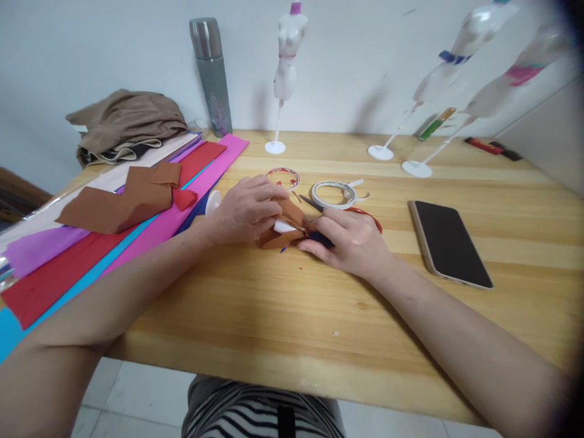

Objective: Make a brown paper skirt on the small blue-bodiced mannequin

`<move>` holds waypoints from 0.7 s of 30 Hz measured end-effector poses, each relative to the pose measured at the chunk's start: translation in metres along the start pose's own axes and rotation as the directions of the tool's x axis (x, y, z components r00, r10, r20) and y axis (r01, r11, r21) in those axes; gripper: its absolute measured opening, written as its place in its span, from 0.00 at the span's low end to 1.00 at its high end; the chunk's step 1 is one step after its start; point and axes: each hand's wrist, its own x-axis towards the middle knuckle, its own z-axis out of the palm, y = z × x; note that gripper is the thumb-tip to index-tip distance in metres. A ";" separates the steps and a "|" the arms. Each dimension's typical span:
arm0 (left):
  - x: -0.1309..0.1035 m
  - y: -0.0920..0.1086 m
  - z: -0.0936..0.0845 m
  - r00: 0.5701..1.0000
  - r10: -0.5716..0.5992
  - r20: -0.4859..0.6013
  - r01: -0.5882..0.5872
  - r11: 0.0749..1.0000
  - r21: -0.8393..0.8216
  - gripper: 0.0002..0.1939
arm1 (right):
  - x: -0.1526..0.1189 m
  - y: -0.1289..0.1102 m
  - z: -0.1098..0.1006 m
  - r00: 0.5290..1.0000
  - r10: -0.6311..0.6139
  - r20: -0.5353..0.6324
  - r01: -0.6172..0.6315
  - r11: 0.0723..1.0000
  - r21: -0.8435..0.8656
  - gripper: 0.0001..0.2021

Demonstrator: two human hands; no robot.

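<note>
A piece of brown paper (289, 210), folded or curved, is between my hands above the table. My left hand (246, 210) is closed over its left side, its fingertips partly hidden. My right hand (349, 240) pinches the paper's right edge between thumb and fingers. Something white (283, 226) shows inside the fold; I cannot make out what it is. Beneath my right fingers is a dark blue patch (322, 238), mostly covered. Just behind that hand, scissors with a red handle (370, 215) lie on the table, partly hidden. A roll of white tape (333, 193) lies behind them.
Coloured crepe paper strips (150, 237), with a larger brown piece (123, 198) on top, cover the left side. Folded brown cloth (130, 125) and a flask (212, 79) stand behind. Several white mannequins (287, 55) line the back. A phone (449, 243) lies right.
</note>
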 end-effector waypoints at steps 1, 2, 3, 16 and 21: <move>0.000 0.001 0.000 0.999 0.025 -0.036 -0.025 1.000 0.008 0.10 | 0.000 0.000 0.000 1.000 0.008 0.005 -0.008 1.000 0.004 0.23; 0.001 0.001 0.000 0.996 0.052 -0.073 -0.050 0.999 0.019 0.09 | 0.000 -0.001 0.000 1.000 0.017 0.010 -0.017 1.000 0.009 0.23; 0.001 0.002 -0.001 0.992 0.072 -0.103 -0.069 0.997 0.033 0.08 | 0.000 -0.001 -0.001 1.000 0.027 0.015 -0.028 1.000 0.015 0.22; 0.006 0.011 -0.015 0.955 0.248 -0.165 -0.211 0.955 0.209 0.08 | 0.003 -0.008 0.001 0.999 0.026 -0.018 -0.025 0.998 0.053 0.12; 0.004 0.007 -0.016 0.959 0.249 -0.137 -0.216 0.951 0.220 0.08 | 0.004 -0.008 0.001 1.000 0.022 -0.011 -0.022 0.999 0.042 0.14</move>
